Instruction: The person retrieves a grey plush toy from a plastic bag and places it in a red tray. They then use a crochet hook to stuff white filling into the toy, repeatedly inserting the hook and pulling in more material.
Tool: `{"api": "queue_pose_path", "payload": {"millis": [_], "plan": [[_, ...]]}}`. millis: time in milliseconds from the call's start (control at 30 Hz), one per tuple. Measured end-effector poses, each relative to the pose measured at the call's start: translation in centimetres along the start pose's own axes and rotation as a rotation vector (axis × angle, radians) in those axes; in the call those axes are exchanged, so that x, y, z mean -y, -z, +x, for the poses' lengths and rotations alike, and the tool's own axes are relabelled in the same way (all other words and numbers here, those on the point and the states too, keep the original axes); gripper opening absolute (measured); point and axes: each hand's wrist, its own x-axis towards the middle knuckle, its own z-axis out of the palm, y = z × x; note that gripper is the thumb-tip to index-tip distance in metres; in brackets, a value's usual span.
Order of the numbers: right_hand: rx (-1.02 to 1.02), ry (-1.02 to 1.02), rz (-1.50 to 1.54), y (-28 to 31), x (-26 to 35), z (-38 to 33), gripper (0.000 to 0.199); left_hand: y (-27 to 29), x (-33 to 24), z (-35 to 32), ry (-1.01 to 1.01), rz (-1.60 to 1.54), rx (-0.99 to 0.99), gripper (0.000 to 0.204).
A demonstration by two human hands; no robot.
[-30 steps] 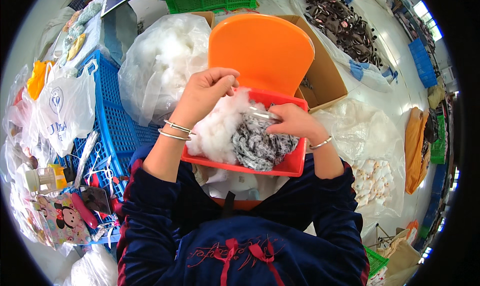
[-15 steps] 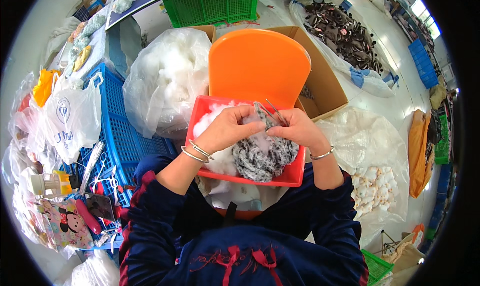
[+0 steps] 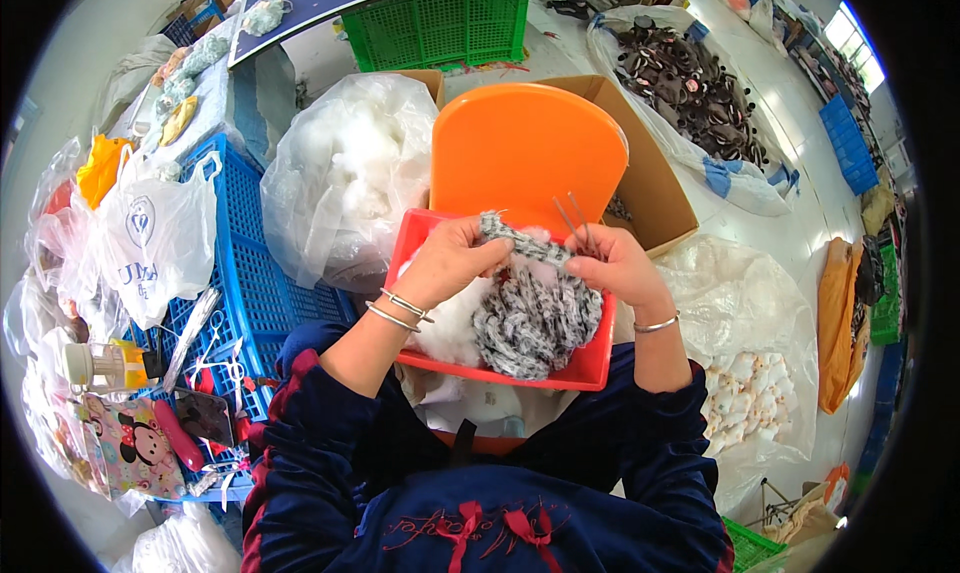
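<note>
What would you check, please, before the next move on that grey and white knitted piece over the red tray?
1. Left hand has a grip on the knitted piece: ok.
2. Right hand holds the thin metal tool: ok.
3. Knitted piece sits over the red tray: ok.
4. White stuffing in the tray: ok.
5. Whether the piece's opening is clear: cannot tell.

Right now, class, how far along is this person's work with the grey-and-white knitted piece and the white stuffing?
Done: knitted piece already bulges in the red tray. In hand: left hand pinches its top edge; right hand grips thin metal tweezers. Left: loose white stuffing lies beside it in the tray.
</note>
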Motion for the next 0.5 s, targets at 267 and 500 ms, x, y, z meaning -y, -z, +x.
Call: {"api": "queue_pose_path", "payload": {"millis": [267,500], "plan": [[-0.095,0.002,0.241,0.7,0.2,-0.1,0.011,1.5,2.2,-1.3,-0.45,0.92,0.096,0.028],[-0.149,0.054,0.217,-0.1,0.1,0.3,0.01,-0.9,-0.7,-1.3,-0.105,0.279,0.016,0.019]]}}
